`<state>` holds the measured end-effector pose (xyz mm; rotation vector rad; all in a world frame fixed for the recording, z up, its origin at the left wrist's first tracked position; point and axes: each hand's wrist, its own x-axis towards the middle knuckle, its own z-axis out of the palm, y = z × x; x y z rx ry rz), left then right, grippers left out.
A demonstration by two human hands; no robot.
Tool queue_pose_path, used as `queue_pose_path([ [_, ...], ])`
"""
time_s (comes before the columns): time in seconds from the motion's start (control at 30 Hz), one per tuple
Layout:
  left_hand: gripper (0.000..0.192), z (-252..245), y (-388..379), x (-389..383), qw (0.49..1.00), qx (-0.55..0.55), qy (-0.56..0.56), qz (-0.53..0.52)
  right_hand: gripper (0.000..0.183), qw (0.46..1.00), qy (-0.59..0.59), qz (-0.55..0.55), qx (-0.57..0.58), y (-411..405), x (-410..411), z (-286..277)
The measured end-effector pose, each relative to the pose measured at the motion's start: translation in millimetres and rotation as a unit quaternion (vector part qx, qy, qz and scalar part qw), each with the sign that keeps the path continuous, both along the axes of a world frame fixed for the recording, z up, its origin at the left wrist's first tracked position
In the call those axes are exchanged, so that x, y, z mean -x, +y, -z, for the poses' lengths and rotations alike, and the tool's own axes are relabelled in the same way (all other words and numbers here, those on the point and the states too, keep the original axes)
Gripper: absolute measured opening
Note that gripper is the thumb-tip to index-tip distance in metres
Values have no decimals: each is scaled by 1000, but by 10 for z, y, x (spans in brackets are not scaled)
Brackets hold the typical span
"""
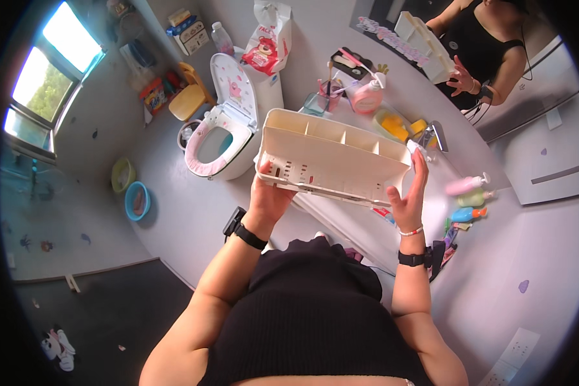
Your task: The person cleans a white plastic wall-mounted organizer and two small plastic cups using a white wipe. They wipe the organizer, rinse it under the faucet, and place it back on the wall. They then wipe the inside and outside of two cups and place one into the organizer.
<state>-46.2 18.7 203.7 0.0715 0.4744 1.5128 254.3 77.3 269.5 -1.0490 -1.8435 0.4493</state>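
Note:
A cream plastic storage rack [335,154] with compartments along its far side and slots in its base is held up before me, over the front of the washbasin counter. My left hand [273,193] grips its near left corner, with the thumb inside. At the rack's right end is my right hand [410,190], fingers raised and spread around the edge; a crumpled white tissue or cloth [417,148] shows by its fingertips. Behind the rack stand a pink pump bottle [368,96], a pink cup with toothbrushes [329,91] and a soap dish with yellow items [391,125].
A chrome faucet [436,136] is right of the rack. Beyond my right hand stand a pink pump bottle [465,185], a green pump bottle [473,198] and a blue bottle [465,214]. A toilet [243,135] is at the left, a mirror [506,62] at upper right.

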Motion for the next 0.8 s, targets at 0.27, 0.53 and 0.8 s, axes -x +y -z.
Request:
queue_pose_path([
  [0.27,46,7,-21,910,997,-65,-29,39,97,916,293,-109,251,-271,853,24],
  [0.53,45,86,122,1577,998,-52,19,42,58,950,258,-68,161,-245,1514,-123],
  [0.8,43,97,623,2134,968,-40,244,51,65,984,162,-74,5,177,1829,-418],
])
